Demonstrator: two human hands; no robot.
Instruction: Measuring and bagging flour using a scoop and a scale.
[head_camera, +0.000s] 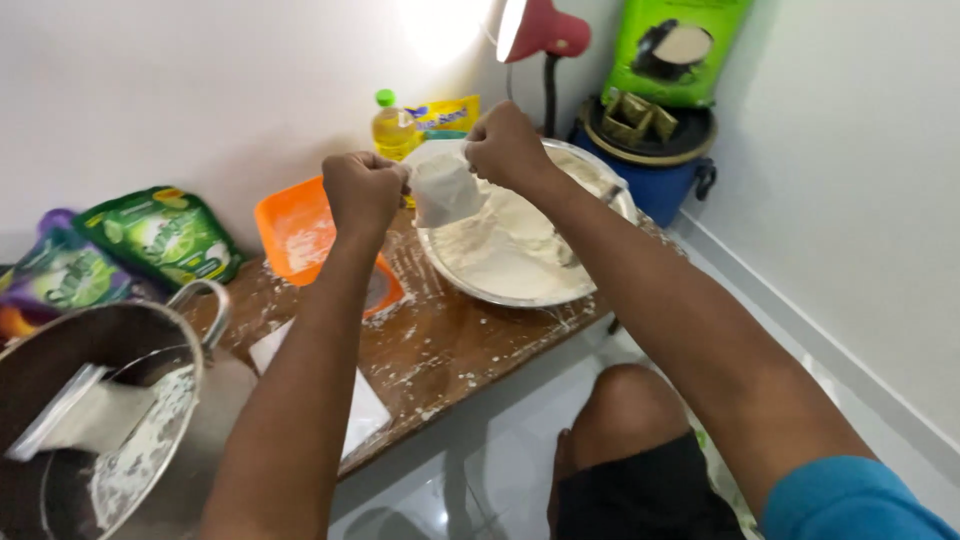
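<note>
Both hands are up over the desk (440, 350), each closed in a fist and pinching a top corner of a small clear plastic bag (443, 190) that hangs between them. The left hand (362, 190) has one corner, the right hand (505, 145) has the other, a bit higher. The bag looks cloudy white, dusted with flour, with a white lump of powder sitting in its lower part. It's stretched a little at the top and sags below the knuckles.

Right under and behind the bag, below the right hand, is a wide round metal tray (520, 290) piled with white flour, with a spoon handle (612, 195) poking out of it. Just below the left hand is an orange plastic tray (285, 225), also floury. The brown wooden desk is streaked with spilled flour all over.

Further out to the left of the left forearm there's a big steel pot (110, 420) with more filled bags inside, and green packets (165, 235) leaning on the wall. Beyond the hands stands a yellow oil bottle (393, 128) and a red lamp (545, 35).
</note>
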